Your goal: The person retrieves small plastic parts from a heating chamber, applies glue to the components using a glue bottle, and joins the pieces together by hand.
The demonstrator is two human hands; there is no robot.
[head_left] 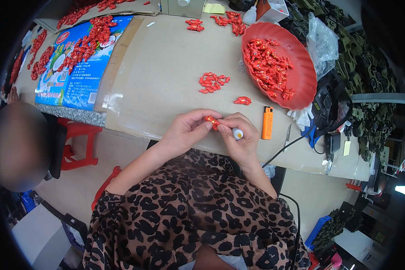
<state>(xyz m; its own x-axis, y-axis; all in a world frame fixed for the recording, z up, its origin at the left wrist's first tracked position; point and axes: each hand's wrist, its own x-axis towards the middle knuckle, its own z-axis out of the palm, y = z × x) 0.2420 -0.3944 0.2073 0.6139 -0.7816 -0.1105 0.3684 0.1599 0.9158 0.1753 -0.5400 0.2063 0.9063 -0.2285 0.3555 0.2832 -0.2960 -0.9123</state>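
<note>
Close to the table's front edge, my left hand (182, 132) pinches a small glossy red figure (211, 121) with gold markings. My right hand (244, 144) meets it from the other side, fingertips at the figure. Tucked in its curled fingers is a slim object with a round white end (237, 133) bearing a yellow spot; most of it is hidden. Just beyond my hands lies a single red figure (243, 101), and farther off a loose cluster of small red pieces (213, 83). An orange lighter (267, 123) lies right of my right hand.
A scalloped red bowl (303, 76) holds many red figures at the right. More red figures (231, 21) lie at the back, others on a blue printed sheet (83, 85) at the left. A thin blade-like tool (287, 137) and black cable (283, 149) lie right. Someone sits at the left.
</note>
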